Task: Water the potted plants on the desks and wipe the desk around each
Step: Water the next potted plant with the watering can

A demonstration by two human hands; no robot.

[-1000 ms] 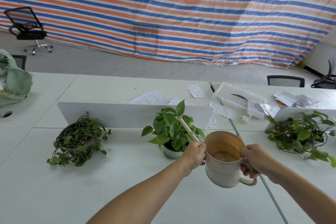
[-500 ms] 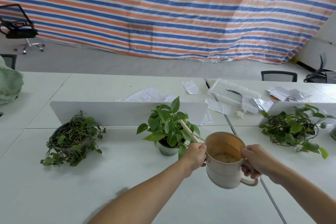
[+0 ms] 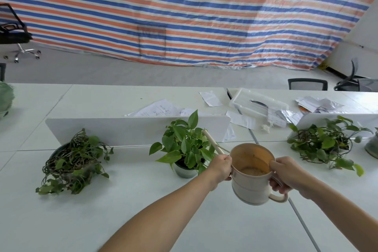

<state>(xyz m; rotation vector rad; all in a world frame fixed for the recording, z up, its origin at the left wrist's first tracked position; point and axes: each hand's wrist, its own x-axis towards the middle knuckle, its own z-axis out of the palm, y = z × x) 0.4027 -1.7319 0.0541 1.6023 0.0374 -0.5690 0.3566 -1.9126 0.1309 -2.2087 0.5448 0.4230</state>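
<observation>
Backdrop: striped tarp (image 3: 184,16) in blue, orange and white hangs across the far side at 12 o'clock, with a black office chair (image 3: 14,32) on the grey floor at 10 o'clock.
Desk: white desk (image 3: 61,221) runs across in front of you, with a low white divider (image 3: 112,129) standing along it behind the plants.
Watering can: you hold the beige watering can (image 3: 250,188) in the air above the desk, just right of centre, and you see down into its open mouth. Its thin spout (image 3: 212,143) points to 11 o'clock, and the tip sits among the leaves of the middle plant (image 3: 184,145).
Left hand: your left hand (image 3: 221,169) is curled round the base of the spout, where it meets the can.
Right hand: your right hand (image 3: 284,176) is wrapped round the handle on the can's 3 o'clock side.
Middle plant: it stands upright in a grey pot (image 3: 185,171) on the desk, at 10 o'clock from the can and just beside your left hand.
Other plants: the trailing left plant (image 3: 73,161) sprawls at 9 o'clock, well apart; the right plant (image 3: 325,145) spreads at 2 o'clock.
Clutter: loose papers (image 3: 157,109) and a clear plastic box (image 3: 257,102) lie beyond the divider, from 12 to 1 o'clock.
Change: compared with half a second ago, both grips, the can's tilt and the spout's place in the leaves are the same. Over the full second the view has swung a little, so the chair sits nearer the left edge and the green bag (image 3: 6,98) at 9 o'clock has shrunk to a sliver.
</observation>
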